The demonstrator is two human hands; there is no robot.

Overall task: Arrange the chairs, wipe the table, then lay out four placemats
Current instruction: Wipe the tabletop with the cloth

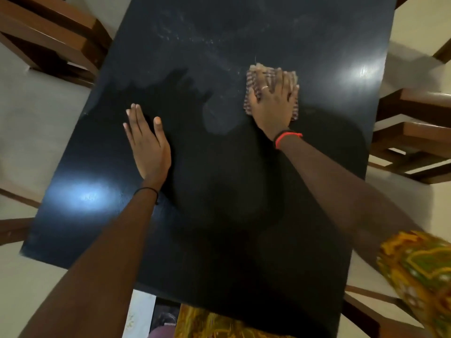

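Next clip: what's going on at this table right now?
A person is wiping the black table. The right hand presses a striped cloth flat on the far part of the top, near dusty smears. The left hand rests flat on the table. Wooden chairs stand at both sides. No placemats are in view.

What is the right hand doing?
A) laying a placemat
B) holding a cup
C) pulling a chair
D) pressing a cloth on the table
D: the right hand lies flat, fingers spread, on the cloth, which sits on the table.
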